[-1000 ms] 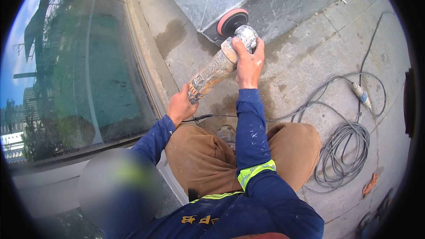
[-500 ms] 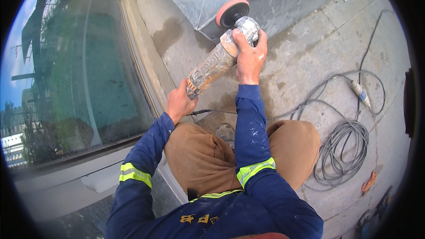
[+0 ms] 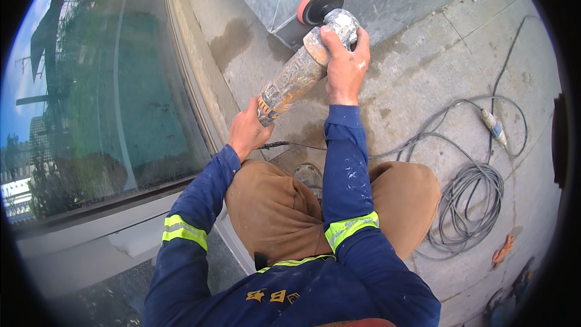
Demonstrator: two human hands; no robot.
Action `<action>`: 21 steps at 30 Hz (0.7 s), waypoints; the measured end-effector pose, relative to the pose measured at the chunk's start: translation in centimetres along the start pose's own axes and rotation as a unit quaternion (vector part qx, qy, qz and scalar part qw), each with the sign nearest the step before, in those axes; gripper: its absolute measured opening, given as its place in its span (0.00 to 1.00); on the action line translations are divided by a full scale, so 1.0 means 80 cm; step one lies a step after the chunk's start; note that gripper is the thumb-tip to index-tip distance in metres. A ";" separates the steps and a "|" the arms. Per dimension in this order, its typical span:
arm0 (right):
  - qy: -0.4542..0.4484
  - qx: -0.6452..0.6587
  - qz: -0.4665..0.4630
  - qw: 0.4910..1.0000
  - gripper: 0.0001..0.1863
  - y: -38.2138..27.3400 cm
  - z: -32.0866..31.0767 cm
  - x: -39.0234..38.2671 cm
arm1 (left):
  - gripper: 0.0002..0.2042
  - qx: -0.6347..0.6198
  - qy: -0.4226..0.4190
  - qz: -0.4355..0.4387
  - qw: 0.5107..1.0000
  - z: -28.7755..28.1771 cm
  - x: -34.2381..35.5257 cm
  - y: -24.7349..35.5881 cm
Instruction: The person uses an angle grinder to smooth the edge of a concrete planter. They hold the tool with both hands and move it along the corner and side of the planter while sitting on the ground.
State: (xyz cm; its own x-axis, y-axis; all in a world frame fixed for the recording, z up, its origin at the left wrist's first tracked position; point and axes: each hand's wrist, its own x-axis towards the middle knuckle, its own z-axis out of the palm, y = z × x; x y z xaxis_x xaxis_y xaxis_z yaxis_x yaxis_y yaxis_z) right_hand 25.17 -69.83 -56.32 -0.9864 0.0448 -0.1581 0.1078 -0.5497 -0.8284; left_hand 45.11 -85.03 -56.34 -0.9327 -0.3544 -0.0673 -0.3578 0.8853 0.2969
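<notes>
A worn, dust-caked angle grinder points away from me, its head tilted to the far right. Its round pad, black-backed with a pinkish-red rim, is against or very close to the grey stone face; contact cannot be told for certain. My left hand is wrapped round the rear end of the body, by the orange vents, where the cord comes out. Around the metal head, my right hand is closed, thumb on top and fingers on the far right side.
A large reflective window with a frame lines my left side. On the paved floor to the right lie a coiled grey cable, a white-and-blue cable connector and a small orange item. Wet patches darken the paving.
The grinder's head and pad have moved slightly away from me along the stone face, carried by both hands. The grip looks unchanged.
</notes>
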 end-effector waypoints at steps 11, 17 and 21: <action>0.045 0.040 0.071 0.996 0.38 0.034 -0.022 0.000 | 0.27 0.019 -0.057 -0.019 0.998 -0.007 -0.003 0.002; 0.067 0.043 0.069 0.994 0.37 0.010 -0.023 0.017 | 0.27 0.019 -0.049 0.003 0.999 0.001 0.021 0.011; 0.078 0.014 0.045 0.996 0.38 0.014 -0.020 0.018 | 0.27 0.005 -0.067 -0.011 0.998 0.004 0.023 0.017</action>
State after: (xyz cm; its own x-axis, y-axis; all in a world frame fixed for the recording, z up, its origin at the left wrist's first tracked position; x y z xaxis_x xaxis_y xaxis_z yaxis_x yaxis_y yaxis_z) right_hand 24.07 -69.01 -58.32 -0.9414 0.1214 -0.3146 0.1898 -0.5804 -0.7919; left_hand 42.89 -84.41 -56.37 -0.9223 -0.3306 -0.2002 -0.3776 0.8811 0.2848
